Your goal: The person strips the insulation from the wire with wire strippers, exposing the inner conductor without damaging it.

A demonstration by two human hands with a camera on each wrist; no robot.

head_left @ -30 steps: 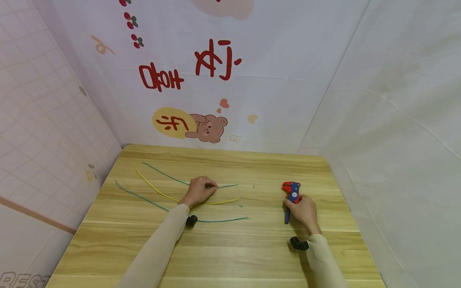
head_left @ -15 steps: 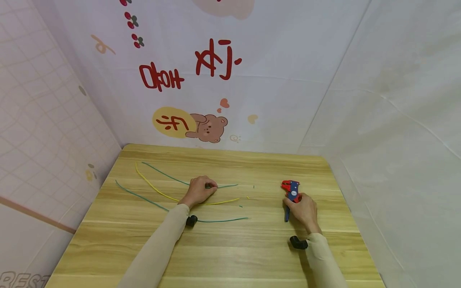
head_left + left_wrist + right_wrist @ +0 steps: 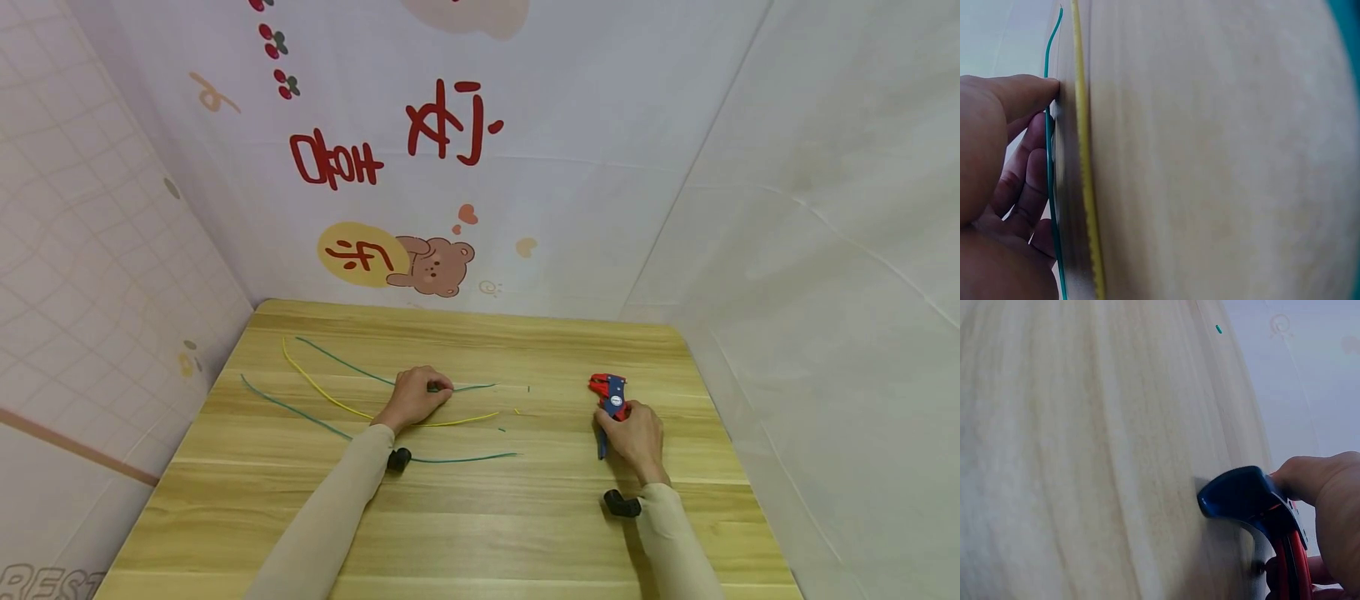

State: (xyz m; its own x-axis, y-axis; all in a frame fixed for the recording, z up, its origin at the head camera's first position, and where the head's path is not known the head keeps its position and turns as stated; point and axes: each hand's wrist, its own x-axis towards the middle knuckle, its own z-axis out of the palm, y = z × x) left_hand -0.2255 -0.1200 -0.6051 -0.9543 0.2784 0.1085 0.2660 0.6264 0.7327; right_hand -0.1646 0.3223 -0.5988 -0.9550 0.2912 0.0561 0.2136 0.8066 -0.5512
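My left hand (image 3: 416,396) pinches the far green wire (image 3: 472,387) between thumb and forefinger, low over the table, a short way from the wire's right end. In the left wrist view the green wire (image 3: 1049,150) runs past the fingertips, with the yellow wire (image 3: 1085,162) beside it. On the right, my right hand (image 3: 637,437) grips a red and blue wire stripper (image 3: 616,401), its red head pointing away from me. The right wrist view shows the stripper's blue handle (image 3: 1241,494) just over the wood; part of its body is hidden behind the hand.
A yellow wire (image 3: 315,383) and a second green wire (image 3: 465,460) lie nearer me, passing under the left arm. Short cut-off bits lie right of the wire ends: a yellow bit (image 3: 517,411) and green bits (image 3: 502,429). A patterned cloth wall (image 3: 570,208) stands behind the table.
My right hand has shifted the wire stripper slightly away from me and a little to the right. The left hand and the wires have stayed still.
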